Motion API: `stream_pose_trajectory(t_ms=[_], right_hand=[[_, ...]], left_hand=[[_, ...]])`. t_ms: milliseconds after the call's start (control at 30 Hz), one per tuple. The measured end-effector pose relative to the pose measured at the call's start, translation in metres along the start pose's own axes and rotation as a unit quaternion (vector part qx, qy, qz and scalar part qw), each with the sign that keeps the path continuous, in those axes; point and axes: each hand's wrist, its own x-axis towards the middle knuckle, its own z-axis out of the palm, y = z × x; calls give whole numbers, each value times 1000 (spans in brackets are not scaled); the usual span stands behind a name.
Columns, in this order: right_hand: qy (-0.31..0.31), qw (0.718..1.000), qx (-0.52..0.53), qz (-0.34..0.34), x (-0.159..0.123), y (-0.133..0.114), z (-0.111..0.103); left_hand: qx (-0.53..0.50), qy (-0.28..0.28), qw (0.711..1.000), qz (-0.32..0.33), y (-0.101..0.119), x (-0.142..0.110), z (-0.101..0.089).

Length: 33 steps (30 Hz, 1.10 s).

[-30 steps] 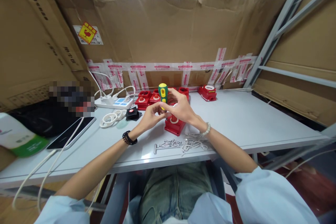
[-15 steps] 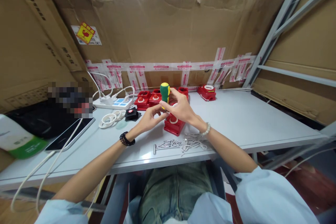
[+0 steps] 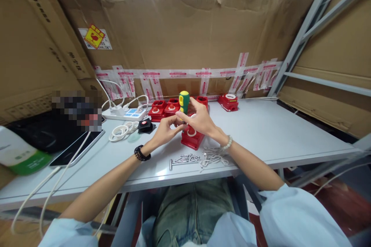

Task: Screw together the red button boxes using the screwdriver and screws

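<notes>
My right hand (image 3: 199,120) is closed around a screwdriver with a green and yellow handle (image 3: 184,100), held upright above a red box (image 3: 191,138) on the table. My left hand (image 3: 165,130) meets it from the left, its fingers pinched near the screwdriver's shaft; what they pinch is hidden. A pile of screws (image 3: 185,159) lies in front of the red box.
Several more red boxes (image 3: 165,109) stand along the back, one (image 3: 229,101) apart at the right. White rings (image 3: 121,130), a black part (image 3: 145,125), a power strip (image 3: 125,113), a tablet (image 3: 75,147) and cables lie at the left. Cardboard walls (image 3: 185,34) surround the grey table (image 3: 275,131).
The screwdriver handle has shifted slightly to the right and tilted a little. Both hands stay together above the red box.
</notes>
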Motion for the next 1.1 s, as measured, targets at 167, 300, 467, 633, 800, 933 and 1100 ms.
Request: stream_pose_trajectory(t_ms=[167, 300, 467, 633, 800, 933, 1100], right_hand=[[-1, 1000, -7, -3, 0, 1, -1], [1, 1000, -2, 5, 0, 1, -1], [7, 1000, -18, 22, -1, -1, -1], [20, 999, -42, 23, -1, -2, -3], [23, 998, -49, 18, 0, 0, -4], [26, 998, -50, 19, 0, 3, -5], [26, 999, -23, 15, 0, 5, -5]], left_hand=[[17, -13, 1000, -5, 3, 1, 0], [52, -47, 998, 1, 5, 0, -5], [65, -14, 998, -4, 1, 1, -2], [103, -82, 991, 8, 4, -1, -9], [140, -146, 979, 26, 3, -3, -19], [146, -146, 978, 34, 0, -2, -19], [138, -137, 980, 42, -1, -2, -18]])
